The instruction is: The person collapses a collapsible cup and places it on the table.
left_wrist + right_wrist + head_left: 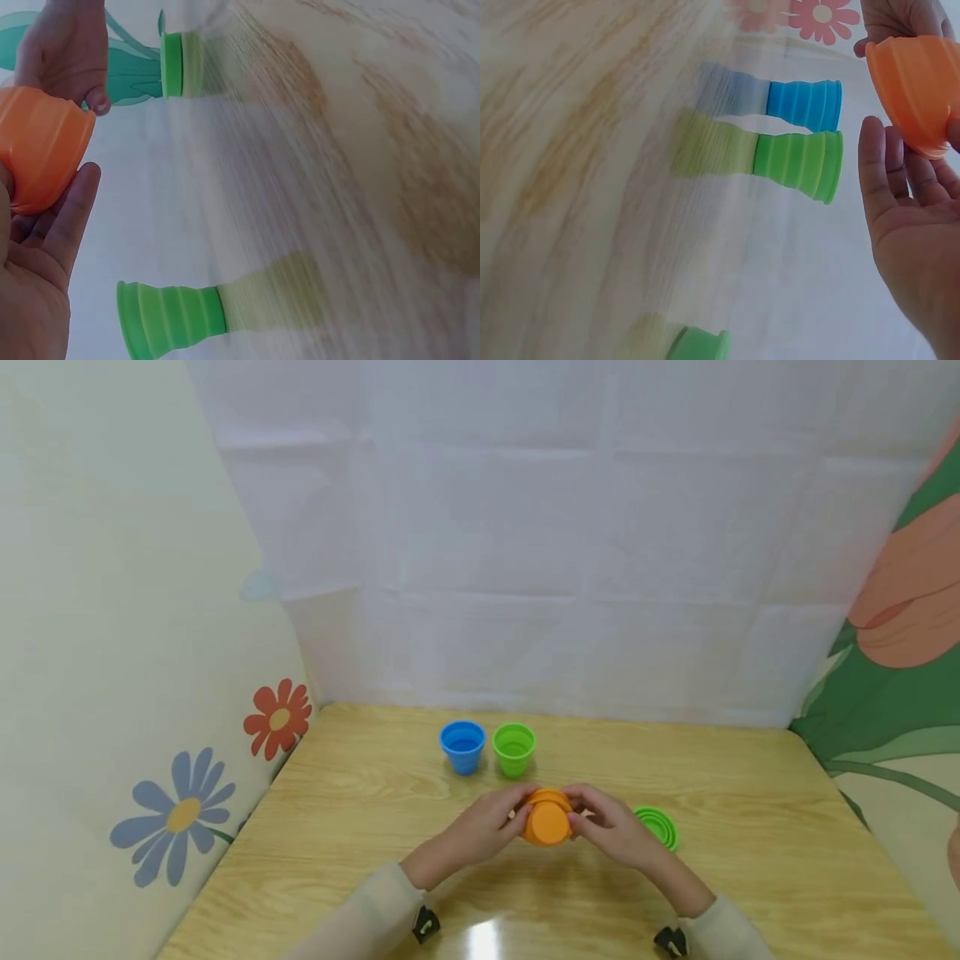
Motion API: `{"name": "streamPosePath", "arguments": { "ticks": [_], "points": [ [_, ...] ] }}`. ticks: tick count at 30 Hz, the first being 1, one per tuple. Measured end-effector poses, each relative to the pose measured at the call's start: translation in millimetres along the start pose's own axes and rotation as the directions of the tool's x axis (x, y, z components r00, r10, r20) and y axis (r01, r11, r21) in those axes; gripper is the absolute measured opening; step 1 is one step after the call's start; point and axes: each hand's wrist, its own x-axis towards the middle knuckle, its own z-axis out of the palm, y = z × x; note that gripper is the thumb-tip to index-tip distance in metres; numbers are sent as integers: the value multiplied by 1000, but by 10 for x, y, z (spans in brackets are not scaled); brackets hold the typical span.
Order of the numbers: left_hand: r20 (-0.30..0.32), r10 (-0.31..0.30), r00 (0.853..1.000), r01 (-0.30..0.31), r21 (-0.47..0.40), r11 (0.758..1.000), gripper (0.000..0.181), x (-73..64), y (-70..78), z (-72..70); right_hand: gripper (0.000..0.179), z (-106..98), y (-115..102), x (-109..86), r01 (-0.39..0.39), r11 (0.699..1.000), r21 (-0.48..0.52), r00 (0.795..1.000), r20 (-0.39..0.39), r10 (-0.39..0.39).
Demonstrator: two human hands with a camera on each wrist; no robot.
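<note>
Between both hands is an orange collapsible cup [550, 824], its round base turned up toward the head camera. My left hand [486, 823] grips its left side, and my right hand [611, 825] grips the right side with thumb and fingers. In the left wrist view the ribbed wall of the orange cup [45, 146] shows over the left fingers [73, 217]. From the right wrist, the same cup [919, 90] appears above the table, the right hand's fingers [876, 161] lying along its rim side.
Beyond the hands, a blue cup [462, 748] and a green cup [514, 750] stand upright and extended, side by side. A second green cup [657, 829], folded down low, sits beside the right wrist. White cloth [487, 527] hangs behind the wooden table [337, 810].
</note>
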Motion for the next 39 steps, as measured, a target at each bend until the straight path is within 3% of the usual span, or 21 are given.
{"name": "streamPosePath", "arguments": {
  "ticks": [4,8,15,20,27,33,39],
  "points": [
    [-13,2,1000,-2,29,1000,31,5,6,6,29,2,17,-11,34,998,-54,999,-26,-36],
    [-5,-8,1000,8,11,1000,32,4,39,-4,26,10,-45,-11,15,998,-56,1000,-26,-17],
    [63,-37,997,44,-105,993,29,-25,79,-44,22,39,-356,5,-7,983,-185,999,-40,0],
    [93,-59,994,79,-221,972,28,-34,136,-57,24,40,-444,-5,-60,964,-259,998,-50,48],
    [114,-123,986,154,-328,932,25,-10,99,-17,27,34,-162,-23,-24,957,-289,999,-42,13],
    [171,-161,972,217,-394,893,24,11,98,10,25,46,-260,-48,0,959,-283,999,-51,-15],
    [169,-188,968,240,-386,891,21,2,102,12,25,38,-23,-65,-6,979,-203,998,-63,-7]
  ]
}}
